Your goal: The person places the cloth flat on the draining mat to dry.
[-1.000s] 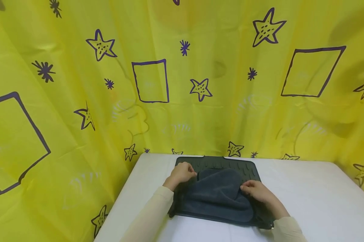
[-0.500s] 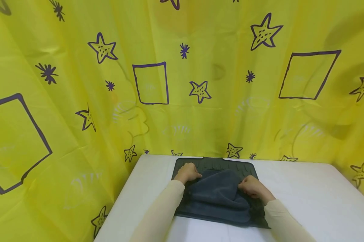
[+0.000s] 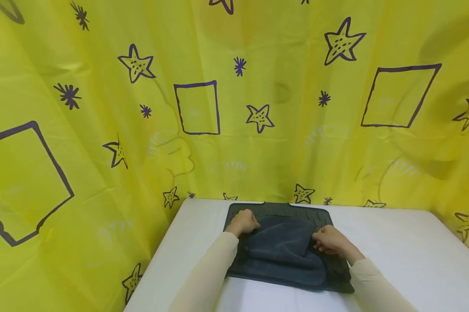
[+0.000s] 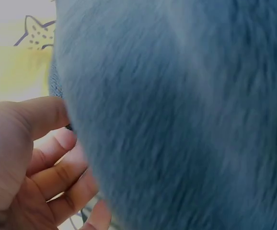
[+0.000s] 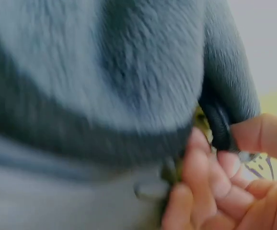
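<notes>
A dark blue-grey fleecy cloth point(image 3: 285, 249) lies bunched in folds on a dark ridged mat point(image 3: 301, 211). My left hand point(image 3: 244, 222) pinches its left edge. In the left wrist view the pile of the fabric point(image 4: 167, 120) fills most of the picture, and the thumb meets the edge while the other fingers curl behind it. At the right side my right hand point(image 3: 332, 239) grips the fabric between thumb and fingers. The right wrist view shows a dark bound edge point(image 5: 218, 122) in that pinch. Part of the fingertips is hidden by the cloth.
The mat lies on a white table point(image 3: 398, 242), near its back edge. A yellow curtain point(image 3: 297, 147) printed with purple stars and frames hangs behind the table and along its left side.
Over the last second, my left hand has shifted slightly right and my left sleeve has moved inward. My right fingers have curled more. The cloth stays on the mat, its folds slightly altered.
</notes>
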{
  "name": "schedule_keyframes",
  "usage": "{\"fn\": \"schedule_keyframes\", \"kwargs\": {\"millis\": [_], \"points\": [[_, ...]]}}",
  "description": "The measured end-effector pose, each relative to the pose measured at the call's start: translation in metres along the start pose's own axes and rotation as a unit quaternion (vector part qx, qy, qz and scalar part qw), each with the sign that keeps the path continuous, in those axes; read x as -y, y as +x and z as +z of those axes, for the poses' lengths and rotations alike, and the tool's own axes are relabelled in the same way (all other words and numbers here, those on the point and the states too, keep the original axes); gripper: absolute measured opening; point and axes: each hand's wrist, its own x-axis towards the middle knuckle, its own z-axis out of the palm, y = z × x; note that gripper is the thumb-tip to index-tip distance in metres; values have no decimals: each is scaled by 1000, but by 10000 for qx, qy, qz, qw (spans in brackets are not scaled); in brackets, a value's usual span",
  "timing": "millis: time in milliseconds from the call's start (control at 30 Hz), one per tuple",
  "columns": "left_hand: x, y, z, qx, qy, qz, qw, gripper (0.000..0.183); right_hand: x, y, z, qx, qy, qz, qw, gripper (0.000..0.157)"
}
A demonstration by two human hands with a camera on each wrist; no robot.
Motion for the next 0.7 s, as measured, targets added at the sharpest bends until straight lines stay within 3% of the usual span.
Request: {"fn": "schedule_keyframes", "kwargs": {"millis": [167,233,467,700], "points": [[7,-1,-15,-195,-40,266,9994,20,0,3,-14,-23,81,-269,9996,11],[8,-2,-23,-321,-57,361,9988,15,1,6,-21,-205,74,-405,9989,11],[12,-3,-41,-734,-232,402,9962,8,6,15,-40,-807,10,-800,9935,29],[14,-1,-41,-1000,-730,256,9920,10,9,27,-39,-982,115,-571,9935,44]]}}
